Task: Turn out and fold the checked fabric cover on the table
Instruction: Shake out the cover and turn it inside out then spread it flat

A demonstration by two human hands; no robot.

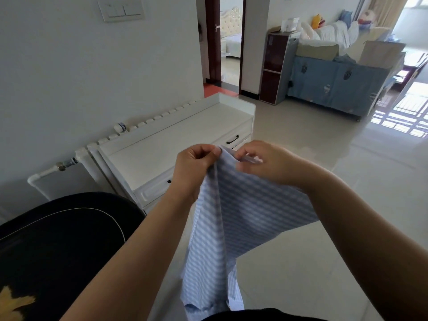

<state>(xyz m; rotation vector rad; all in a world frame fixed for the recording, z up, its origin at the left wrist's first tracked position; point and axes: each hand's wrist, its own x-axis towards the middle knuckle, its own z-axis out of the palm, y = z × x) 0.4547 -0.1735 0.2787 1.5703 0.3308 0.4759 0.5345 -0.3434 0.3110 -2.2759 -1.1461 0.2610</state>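
The blue and white checked fabric cover (234, 216) hangs in the air in front of me, above the tiled floor. My left hand (194, 167) pinches its top edge between thumb and fingers. Close beside it, my right hand (266, 162) pinches the same top edge, a little to the right. The cloth drops from both hands in loose folds down to the bottom of the view. Its lower end is hidden behind my dark clothing.
A black table (58, 246) with a thin light line and a yellow motif lies at the lower left. A white low cabinet (176, 140) with drawers stands behind my hands against the wall, next to a radiator pipe (53, 170). Pale tiled floor (324, 147) spreads to the right.
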